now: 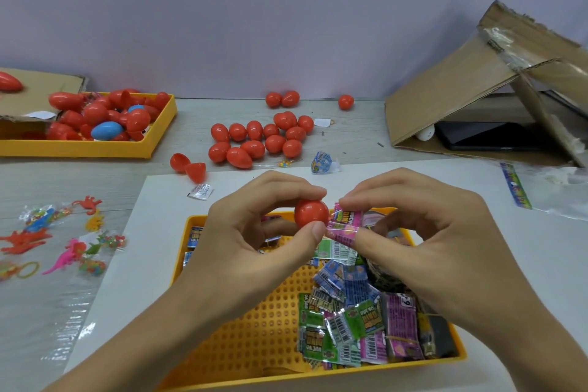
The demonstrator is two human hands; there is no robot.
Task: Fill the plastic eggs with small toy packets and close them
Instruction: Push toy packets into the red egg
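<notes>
My left hand (pixel 254 232) grips a red plastic egg half (pixel 310 212) between thumb and fingers above the near yellow tray (pixel 254 328). My right hand (pixel 423 232) pinches a pink toy packet (pixel 345 223) whose end touches the egg half's right side. More packets in green, blue and pink (pixel 356 312) lie heaped in the tray's right half. A cluster of closed red eggs (pixel 257 140) sits on the table behind my hands. Two open red egg halves (pixel 187 165) lie to its left.
A second yellow tray (pixel 95 149) at the back left holds red eggs and a blue one. Loose plastic dinosaur toys (pixel 63 245) lie on the left. A torn cardboard box (pixel 493 89) leans at the back right over a dark tablet (pixel 483 137). A lone packet (pixel 321 162) lies mid-table.
</notes>
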